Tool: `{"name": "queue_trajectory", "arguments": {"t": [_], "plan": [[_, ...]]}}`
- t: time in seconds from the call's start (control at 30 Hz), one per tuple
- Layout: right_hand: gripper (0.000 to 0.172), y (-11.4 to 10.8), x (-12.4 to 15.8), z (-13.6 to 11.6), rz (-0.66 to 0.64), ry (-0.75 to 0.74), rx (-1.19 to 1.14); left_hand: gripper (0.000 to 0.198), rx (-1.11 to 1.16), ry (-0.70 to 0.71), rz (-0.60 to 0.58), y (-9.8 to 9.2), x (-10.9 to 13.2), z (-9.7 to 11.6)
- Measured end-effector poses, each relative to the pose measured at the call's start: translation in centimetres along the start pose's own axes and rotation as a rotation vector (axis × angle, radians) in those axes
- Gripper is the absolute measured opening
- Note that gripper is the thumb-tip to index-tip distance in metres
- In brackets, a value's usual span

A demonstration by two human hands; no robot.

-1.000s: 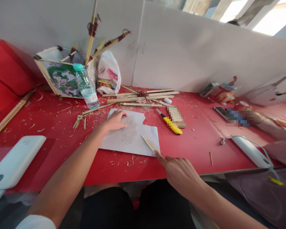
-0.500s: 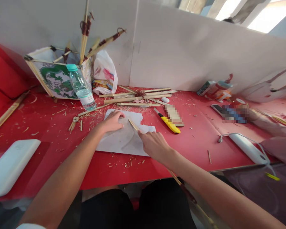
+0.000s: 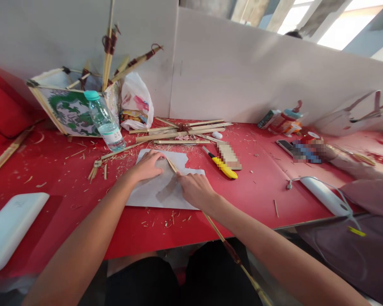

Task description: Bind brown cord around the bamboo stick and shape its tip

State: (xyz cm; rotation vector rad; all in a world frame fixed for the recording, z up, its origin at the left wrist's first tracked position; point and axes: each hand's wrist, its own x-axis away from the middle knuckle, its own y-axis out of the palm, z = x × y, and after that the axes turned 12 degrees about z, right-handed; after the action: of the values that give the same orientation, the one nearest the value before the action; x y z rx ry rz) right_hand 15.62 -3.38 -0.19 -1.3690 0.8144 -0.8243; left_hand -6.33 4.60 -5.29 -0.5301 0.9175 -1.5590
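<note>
A white sheet (image 3: 153,196) with a ragged, notched upper right edge lies on the red table. My left hand (image 3: 150,165) rests on its upper left part, fingers apart, with nothing in them. My right hand (image 3: 196,187) is closed around a long thin bamboo stick (image 3: 215,229). The stick's pointed end lies over the sheet close to my left fingertips, and its bound shaft runs down past the table's front edge. To the right of the sheet are a yellow cutter (image 3: 224,167) and a partly blurred tan block (image 3: 229,155).
Bamboo strips (image 3: 178,137) and shavings lie behind the sheet. A bottle (image 3: 108,127), a plastic bag (image 3: 137,102) and a dragon-painted frame box (image 3: 73,112) stand back left. White devices (image 3: 15,229) lie at both sides. Another person's arm (image 3: 351,163) reaches in at right.
My right hand and the stick have moved left, bringing the tip nearer my left fingers. More of the shaft shows below my hand. The whole view has shifted slightly.
</note>
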Motion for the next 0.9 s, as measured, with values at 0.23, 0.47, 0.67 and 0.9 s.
{"name": "queue_trajectory", "arguments": {"t": [0.23,0.47,0.67,0.9], "plan": [[0.054,0.11,0.12,-0.28,0.01,-0.024,-0.005,0.057,-0.022,0.012,-0.024,-0.36,0.16,0.52],[0.05,0.47,0.11,-0.49,0.012,-0.028,0.0,0.053,-0.029,0.022,-0.018,-0.29,0.04,0.42],[0.051,0.62,0.09,-0.63,0.008,-0.03,0.002,0.051,-0.047,0.038,-0.056,-0.49,0.03,0.6],[0.053,0.63,0.12,-0.74,0.012,-0.035,0.009,0.049,-0.092,0.061,-0.071,-0.42,0.13,0.91]]}}
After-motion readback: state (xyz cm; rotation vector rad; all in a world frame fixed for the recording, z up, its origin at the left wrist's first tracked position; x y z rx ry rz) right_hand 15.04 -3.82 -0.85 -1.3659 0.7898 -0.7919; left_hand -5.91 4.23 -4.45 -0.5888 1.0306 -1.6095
